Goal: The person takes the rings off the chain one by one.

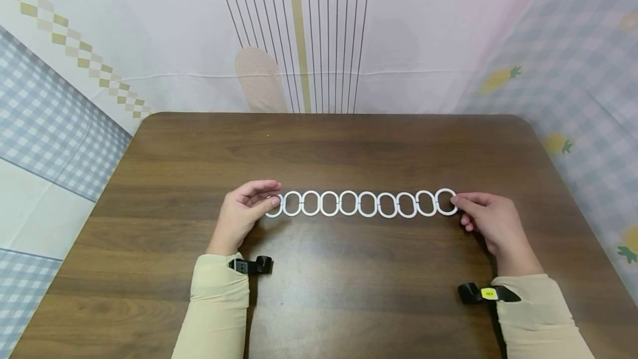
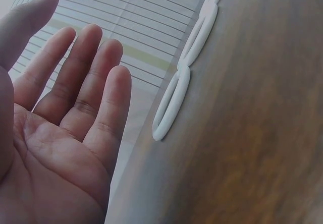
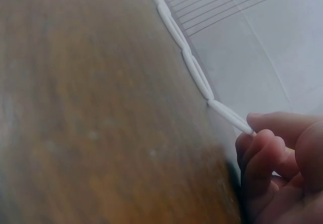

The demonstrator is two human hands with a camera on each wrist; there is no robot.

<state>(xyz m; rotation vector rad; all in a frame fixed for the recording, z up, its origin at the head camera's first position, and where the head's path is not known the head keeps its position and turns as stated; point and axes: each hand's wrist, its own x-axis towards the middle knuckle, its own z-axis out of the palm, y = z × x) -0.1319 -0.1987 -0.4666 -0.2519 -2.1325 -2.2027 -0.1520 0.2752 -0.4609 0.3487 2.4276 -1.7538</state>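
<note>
A chain of several white oval rings (image 1: 358, 204) stretches in a nearly straight row from left to right across the wooden table. At its left end my left hand (image 1: 244, 212) hovers with fingers loosely extended, partly covering the last ring in the head view. The left wrist view shows this hand (image 2: 60, 148) apart from the end ring (image 2: 177, 100), its palm bare. My right hand (image 1: 493, 223) pinches the rightmost ring (image 1: 446, 214) between thumb and fingers. In the right wrist view that ring (image 3: 229, 115) tilts up slightly from the table, while its neighbours lie flat.
The brown wooden table (image 1: 349, 303) has rounded far corners. Patterned cloth (image 1: 423, 32) hangs behind it, and checked cloth (image 1: 45, 104) is at the left side. Each wrist wears a black camera mount, one on the left (image 1: 251, 266) and one on the right (image 1: 485, 293).
</note>
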